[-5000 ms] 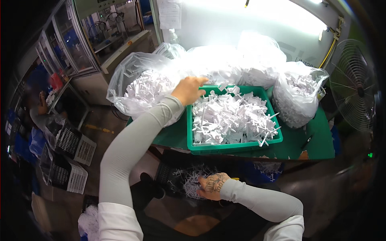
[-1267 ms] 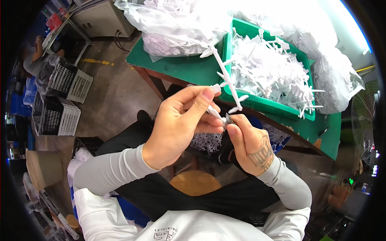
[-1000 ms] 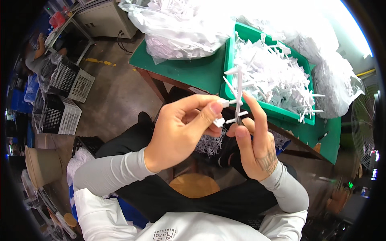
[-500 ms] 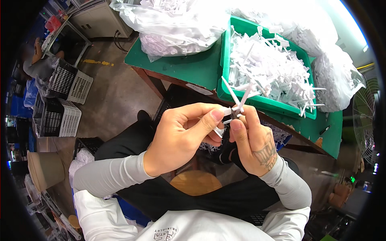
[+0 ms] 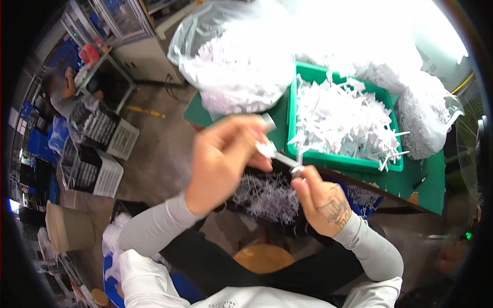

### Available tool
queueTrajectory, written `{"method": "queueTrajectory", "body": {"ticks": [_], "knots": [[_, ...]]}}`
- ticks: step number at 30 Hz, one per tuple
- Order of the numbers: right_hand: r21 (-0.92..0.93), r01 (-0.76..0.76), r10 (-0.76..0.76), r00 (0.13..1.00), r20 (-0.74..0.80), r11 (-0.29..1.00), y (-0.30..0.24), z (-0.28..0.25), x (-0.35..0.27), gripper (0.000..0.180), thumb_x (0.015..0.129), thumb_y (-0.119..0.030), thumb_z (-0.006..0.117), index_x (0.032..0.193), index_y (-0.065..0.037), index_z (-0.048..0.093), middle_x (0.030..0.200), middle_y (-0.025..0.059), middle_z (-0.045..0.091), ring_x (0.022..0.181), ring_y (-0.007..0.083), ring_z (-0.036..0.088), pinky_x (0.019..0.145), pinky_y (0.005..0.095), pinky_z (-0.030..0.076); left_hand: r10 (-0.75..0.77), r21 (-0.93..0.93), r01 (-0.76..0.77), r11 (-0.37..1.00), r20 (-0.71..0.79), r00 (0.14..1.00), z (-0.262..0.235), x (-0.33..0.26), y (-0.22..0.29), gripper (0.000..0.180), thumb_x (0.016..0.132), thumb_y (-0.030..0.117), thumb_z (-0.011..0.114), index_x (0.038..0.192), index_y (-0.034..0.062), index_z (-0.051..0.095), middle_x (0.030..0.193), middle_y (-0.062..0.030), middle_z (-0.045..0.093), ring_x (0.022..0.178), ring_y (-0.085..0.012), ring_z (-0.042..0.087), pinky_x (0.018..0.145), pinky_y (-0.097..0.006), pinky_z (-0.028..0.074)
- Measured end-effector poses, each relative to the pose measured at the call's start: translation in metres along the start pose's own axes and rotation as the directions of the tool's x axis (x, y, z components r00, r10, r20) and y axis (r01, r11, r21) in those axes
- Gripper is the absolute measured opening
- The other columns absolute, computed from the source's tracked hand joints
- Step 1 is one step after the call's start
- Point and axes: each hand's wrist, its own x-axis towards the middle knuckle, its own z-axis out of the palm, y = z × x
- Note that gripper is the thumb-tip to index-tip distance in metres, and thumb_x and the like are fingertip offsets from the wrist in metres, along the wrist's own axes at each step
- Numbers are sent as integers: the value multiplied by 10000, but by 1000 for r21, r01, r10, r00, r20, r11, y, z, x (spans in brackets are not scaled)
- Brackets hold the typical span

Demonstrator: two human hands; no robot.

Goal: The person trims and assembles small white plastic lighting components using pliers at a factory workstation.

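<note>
My left hand [image 5: 218, 161], blurred by motion, is closed on small white plastic parts [image 5: 266, 149] that show at its fingertips. To its right, my right hand [image 5: 324, 199] is closed with thumb and forefinger pinched on a branched white plastic piece [image 5: 300, 158]. A narrow greyish strip spans the gap between the hands; whether it is plastic or metal I cannot make out. Just beyond them a green tray [image 5: 349, 163] is heaped with white plastic parts [image 5: 341, 118], some sticking out over its right rim.
The tray stands on a green table [image 5: 431, 185], beside a clear bag [image 5: 233, 66] and another bag [image 5: 423, 120] of white parts. Thin white scraps [image 5: 267, 200] lie below. A round wooden seat [image 5: 264, 258] is between my legs. Crates [image 5: 105, 134] and a seated person [image 5: 64, 90] are left.
My hands have drawn apart, the left moving up and away from the right with white parts. The dark metal tip seen earlier by my right fingers no longer shows clearly. The view has shifted.
</note>
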Motion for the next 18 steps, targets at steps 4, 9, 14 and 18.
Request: {"method": "queueTrajectory", "body": {"ticks": [4, 9, 14, 18], "knots": [[-218, 108, -45, 961, 272, 970, 17, 13, -11, 298, 1018, -352, 495, 998, -55, 512, 624, 164, 645, 566, 354, 659, 517, 480, 522, 301, 259, -255, 932, -156, 941, -23, 117, 29, 270, 998, 209, 604, 1086, -38, 668, 942, -63, 663, 713, -142, 649, 705, -300, 591], [-325, 178, -6, 884, 467, 929, 42, 33, -33, 467, 997, -471, 446, 1053, -22, 564, 715, 179, 695, 681, 371, 699, 627, 486, 553, 305, 330, -254, 909, -112, 946, -44, 210, 27, 272, 963, 167, 655, 1142, -35, 688, 959, -75, 710, 769, -134, 672, 720, -268, 581], [-261, 116, 84, 760, 644, 958, 20, 24, -18, 494, 1011, -486, 392, 1175, -54, 566, 837, 184, 719, 810, 380, 706, 746, 487, 557, 620, 619, -445, 647, -87, 780, -22, 286, 38, 193, 899, 147, 712, 1032, 13, 753, 869, -61, 751, 788, -135, 705, 728, -248, 557], [-216, 113, 56, 757, 651, 970, 28, 32, -15, 516, 1018, -494, 361, 1215, -57, 551, 867, 184, 722, 856, 386, 702, 789, 492, 548, 315, 947, -72, 313, -32, 949, -35, 361, -12, 145, 829, 213, 710, 887, 104, 787, 845, -76, 756, 836, -245, 730, 801, -310, 545]]}}
